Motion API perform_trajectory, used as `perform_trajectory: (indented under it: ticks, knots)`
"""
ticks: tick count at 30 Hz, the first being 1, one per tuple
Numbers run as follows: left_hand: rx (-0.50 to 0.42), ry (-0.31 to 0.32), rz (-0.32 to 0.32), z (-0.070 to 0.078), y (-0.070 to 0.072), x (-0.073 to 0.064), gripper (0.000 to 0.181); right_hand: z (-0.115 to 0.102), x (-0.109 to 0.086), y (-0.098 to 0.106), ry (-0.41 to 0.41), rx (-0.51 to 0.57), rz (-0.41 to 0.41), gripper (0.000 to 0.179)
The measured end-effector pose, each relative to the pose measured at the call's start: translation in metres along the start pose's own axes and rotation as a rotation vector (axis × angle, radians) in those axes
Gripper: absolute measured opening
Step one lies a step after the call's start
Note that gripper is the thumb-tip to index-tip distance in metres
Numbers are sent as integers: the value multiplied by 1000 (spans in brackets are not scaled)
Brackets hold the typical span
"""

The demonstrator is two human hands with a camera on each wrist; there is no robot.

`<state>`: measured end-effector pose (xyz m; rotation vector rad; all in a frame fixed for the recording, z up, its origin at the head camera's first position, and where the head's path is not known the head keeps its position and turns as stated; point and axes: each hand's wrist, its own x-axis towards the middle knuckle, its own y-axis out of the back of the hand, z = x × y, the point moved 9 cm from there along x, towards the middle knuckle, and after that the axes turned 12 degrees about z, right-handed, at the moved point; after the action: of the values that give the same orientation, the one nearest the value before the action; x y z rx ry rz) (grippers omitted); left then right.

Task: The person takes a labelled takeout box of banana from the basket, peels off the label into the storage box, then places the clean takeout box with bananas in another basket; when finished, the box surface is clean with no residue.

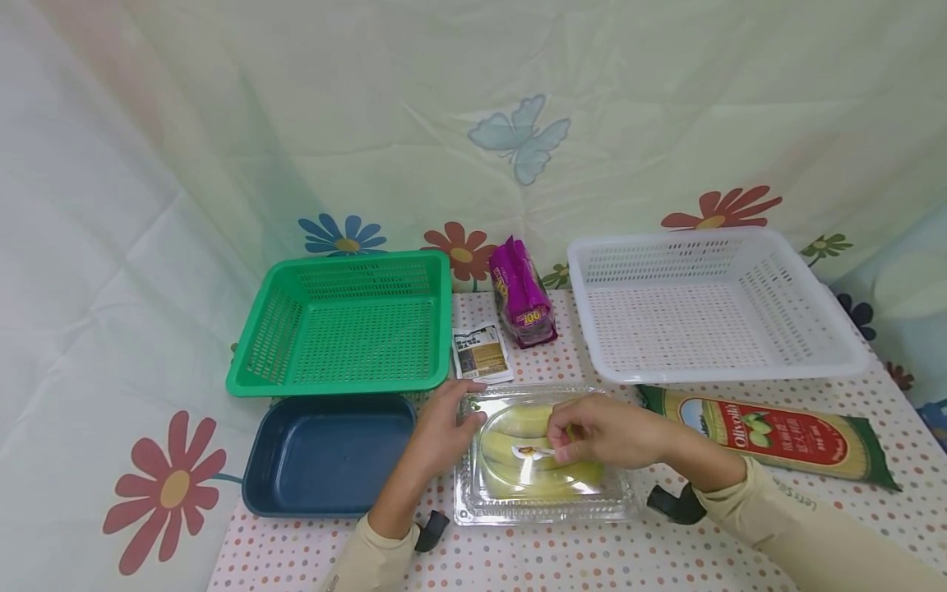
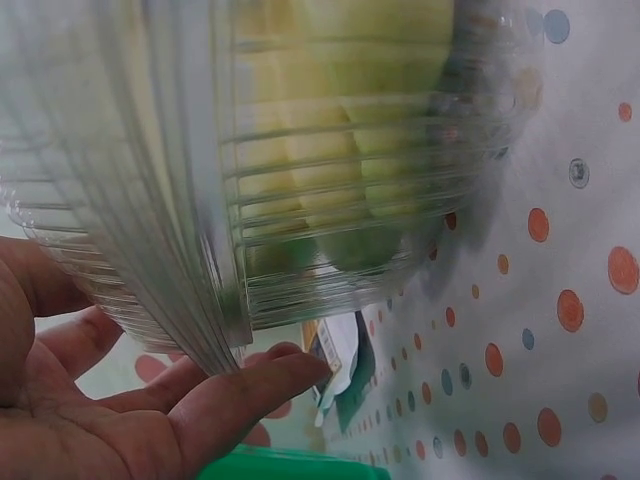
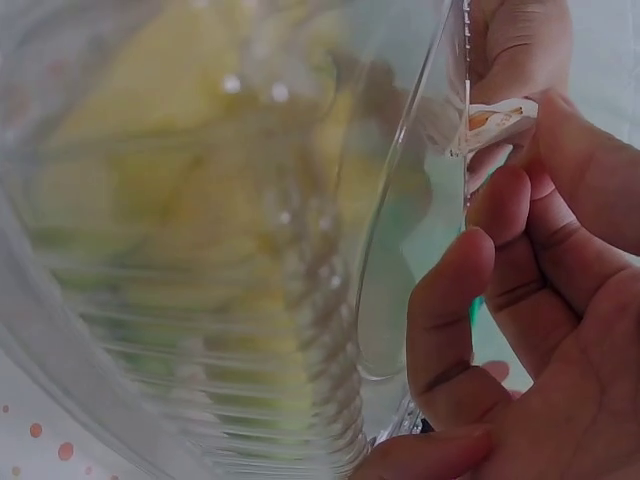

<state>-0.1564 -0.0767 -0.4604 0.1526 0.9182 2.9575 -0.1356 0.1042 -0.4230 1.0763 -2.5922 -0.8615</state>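
A clear plastic clamshell box (image 1: 543, 515) lies on the table with yellow-green fruit (image 1: 518, 481) inside that looks like bananas. At its left edge my left hand (image 1: 444, 427) holds the rim, and in the left wrist view the thumb and fingers (image 2: 250, 392) are on either side of that rim. Over the lid, my right hand (image 1: 610, 432) pinches a small white sticker (image 1: 527, 451) between thumb and fingertips. The right wrist view shows the sticker (image 3: 497, 122) lifted at the pinched end, while its other end meets the lid.
Behind the box are a printed sachet (image 1: 481, 355) and a purple packet (image 1: 520, 292). A green basket (image 1: 340, 386) and a dark blue tub (image 1: 255, 460) stand left. On the right are a white basket (image 1: 728, 372) and a spaghetti pack (image 1: 784, 440).
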Motion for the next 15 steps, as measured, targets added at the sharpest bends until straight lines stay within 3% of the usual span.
perform_trajectory:
  ticks: [15]
  knots:
    - [-8, 4, -8, -2, -1, 0, 38, -7, -1, -1, 34, 68, -44, 11]
